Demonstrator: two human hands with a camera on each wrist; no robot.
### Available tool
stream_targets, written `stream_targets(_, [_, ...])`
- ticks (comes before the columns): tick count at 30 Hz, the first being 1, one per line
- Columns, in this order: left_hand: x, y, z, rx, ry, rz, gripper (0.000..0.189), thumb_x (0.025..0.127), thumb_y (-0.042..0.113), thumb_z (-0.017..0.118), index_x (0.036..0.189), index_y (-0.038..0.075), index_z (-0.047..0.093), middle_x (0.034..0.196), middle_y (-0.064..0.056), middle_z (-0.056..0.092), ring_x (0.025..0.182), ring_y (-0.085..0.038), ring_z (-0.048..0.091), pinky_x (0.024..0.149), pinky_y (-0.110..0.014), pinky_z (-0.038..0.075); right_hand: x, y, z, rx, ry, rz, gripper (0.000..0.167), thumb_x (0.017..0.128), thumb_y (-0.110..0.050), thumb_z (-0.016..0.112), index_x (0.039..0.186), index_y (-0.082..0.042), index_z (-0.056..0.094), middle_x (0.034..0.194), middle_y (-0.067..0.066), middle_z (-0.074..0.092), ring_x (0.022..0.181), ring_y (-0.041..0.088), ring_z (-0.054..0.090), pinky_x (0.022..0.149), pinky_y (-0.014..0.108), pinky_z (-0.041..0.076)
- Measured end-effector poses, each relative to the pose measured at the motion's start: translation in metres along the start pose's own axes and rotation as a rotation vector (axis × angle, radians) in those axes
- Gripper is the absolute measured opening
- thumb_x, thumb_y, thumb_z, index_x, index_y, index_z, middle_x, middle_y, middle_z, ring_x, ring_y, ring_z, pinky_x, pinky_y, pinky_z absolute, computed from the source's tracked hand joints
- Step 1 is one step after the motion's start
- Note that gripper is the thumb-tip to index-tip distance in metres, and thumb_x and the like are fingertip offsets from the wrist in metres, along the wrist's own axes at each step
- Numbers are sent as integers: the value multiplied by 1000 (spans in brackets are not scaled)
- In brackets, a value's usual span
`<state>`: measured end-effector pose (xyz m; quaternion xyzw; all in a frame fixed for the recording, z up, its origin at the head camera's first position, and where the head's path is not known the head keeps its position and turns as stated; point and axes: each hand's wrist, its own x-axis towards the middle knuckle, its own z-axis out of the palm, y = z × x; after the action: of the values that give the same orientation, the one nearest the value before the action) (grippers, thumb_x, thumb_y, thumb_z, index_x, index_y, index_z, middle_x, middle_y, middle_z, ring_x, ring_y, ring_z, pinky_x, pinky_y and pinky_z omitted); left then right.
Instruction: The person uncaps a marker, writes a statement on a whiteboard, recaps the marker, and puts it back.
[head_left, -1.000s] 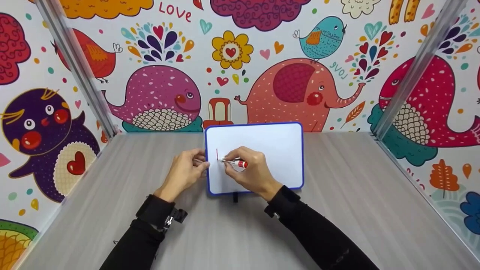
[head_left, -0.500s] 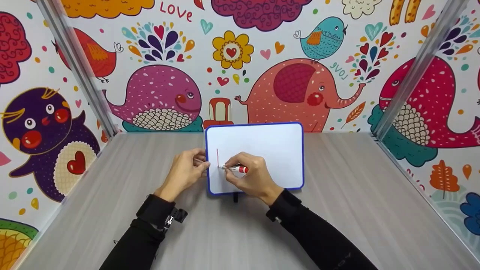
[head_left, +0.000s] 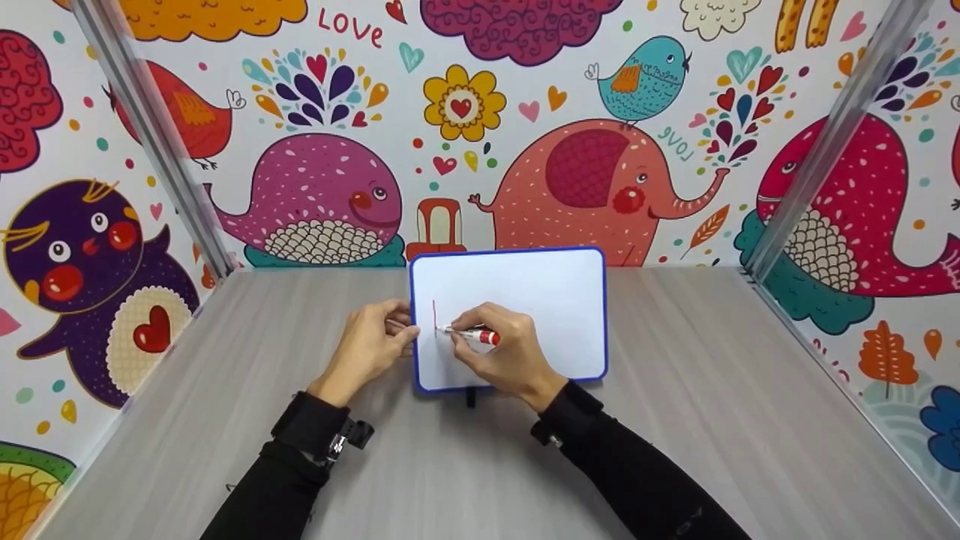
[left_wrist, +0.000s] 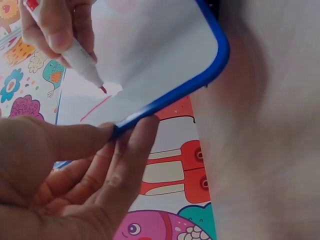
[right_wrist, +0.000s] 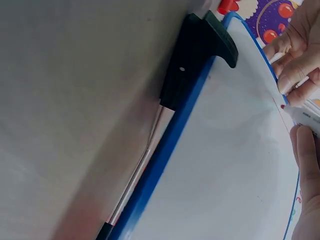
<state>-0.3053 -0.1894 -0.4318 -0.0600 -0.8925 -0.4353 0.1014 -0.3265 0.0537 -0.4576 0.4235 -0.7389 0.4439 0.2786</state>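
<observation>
A small whiteboard (head_left: 559,315) with a blue frame stands tilted back on the table. My left hand (head_left: 369,341) pinches its left edge; in the left wrist view the thumb (left_wrist: 82,140) lies on the front side and the fingers behind. My right hand (head_left: 506,349) grips a white marker (left_wrist: 82,62) with a red end, its red tip pointing left at the board. A thin upright red line (head_left: 434,311) runs down the board's left part, and the tip is right beside its lower portion. In the right wrist view the marker (right_wrist: 304,117) is partly covered by fingers.
A black stand clip (right_wrist: 192,60) holds the board's lower edge, with a metal rod (right_wrist: 142,165) alongside. The grey table (head_left: 675,420) runs back to a wall (head_left: 457,45) printed with cartoon animals. Metal posts (head_left: 154,142) rise at both back corners.
The red line has grown longer downward. My right hand moved down with the marker, then slightly back up. My left hand stays at the board's edge.
</observation>
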Motion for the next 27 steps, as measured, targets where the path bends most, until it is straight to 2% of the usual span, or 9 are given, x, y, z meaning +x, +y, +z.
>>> stream_targets(4, [-1, -1, 0, -9, -4, -8, 34, 107, -1, 81, 140, -7, 77, 121, -24, 84, 108, -38, 86, 86, -40, 76, 2, -1, 0, -42, 32, 1, 13, 99, -2, 90, 110, -5, 84, 106, 8, 88, 101, 21, 86, 94, 32, 75])
stream_targets(8, [-1, -1, 0, -7, 3, -6, 33, 107, -1, 81, 139, -7, 77, 121, -24, 84, 108, -37, 86, 89, -41, 76, 4, 0, 1, -61, 37, 2, 14, 99, -4, 91, 111, -5, 84, 107, 9, 88, 102, 21, 86, 95, 32, 74])
stream_targets(17, [-3, 0, 0, -18, -3, 1, 32, 107, -2, 80, 138, -8, 77, 121, -25, 85, 108, -38, 86, 91, -41, 75, 6, 2, 3, -81, 46, -16, 14, 98, -3, 91, 110, -4, 85, 105, 10, 88, 100, 21, 85, 88, 29, 74])
stream_targets(22, [-3, 1, -1, -5, -17, -13, 32, 109, 0, 79, 140, -6, 77, 123, -23, 85, 111, -36, 85, 97, -45, 75, 6, 1, 3, -85, 42, -14, 14, 98, -3, 91, 110, -3, 84, 105, 10, 87, 100, 21, 85, 92, 29, 74])
stream_targets(27, [-3, 1, -2, -2, -22, -26, 32, 110, 2, 79, 141, -5, 76, 124, -23, 84, 111, -35, 84, 96, -45, 75, 6, 1, 2, -84, 41, -2, 14, 98, -2, 90, 111, -3, 84, 105, 11, 87, 101, 22, 85, 93, 31, 74])
